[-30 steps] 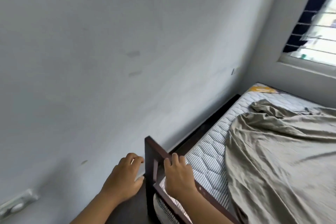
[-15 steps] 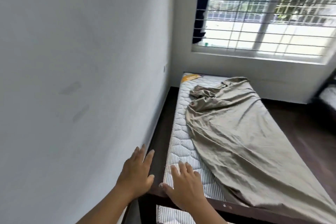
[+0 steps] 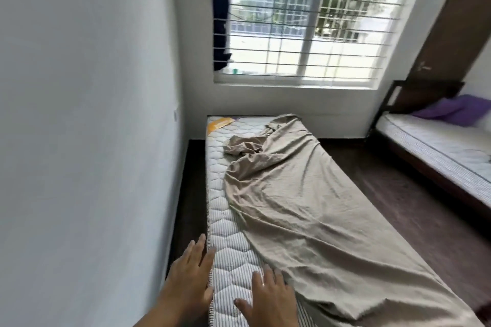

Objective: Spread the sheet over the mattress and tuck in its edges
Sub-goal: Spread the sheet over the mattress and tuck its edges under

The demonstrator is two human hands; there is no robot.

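A beige sheet (image 3: 313, 210) lies crumpled over the right and middle of a white quilted mattress (image 3: 228, 236), bunched up near the far end. The mattress's left strip is bare, with an orange label at its far corner. My left hand (image 3: 190, 279) hovers with straight fingers at the mattress's near left edge. My right hand (image 3: 268, 297) rests flat on the bare mattress, its fingers spread, just beside the sheet's near left edge. Neither hand holds anything.
A white wall (image 3: 87, 141) runs close along the bed's left, with a narrow dark gap (image 3: 190, 194) between. A barred window (image 3: 305, 21) with a dark curtain (image 3: 219, 13) stands beyond the bed. A second bed (image 3: 435, 151) with a purple pillow (image 3: 462, 110) lies right across dark floor (image 3: 403, 194).
The view swung right and up from the wall to the whole bed. Both hands moved forward from the dark footboard onto the mattress's near left part, fingers straightened.
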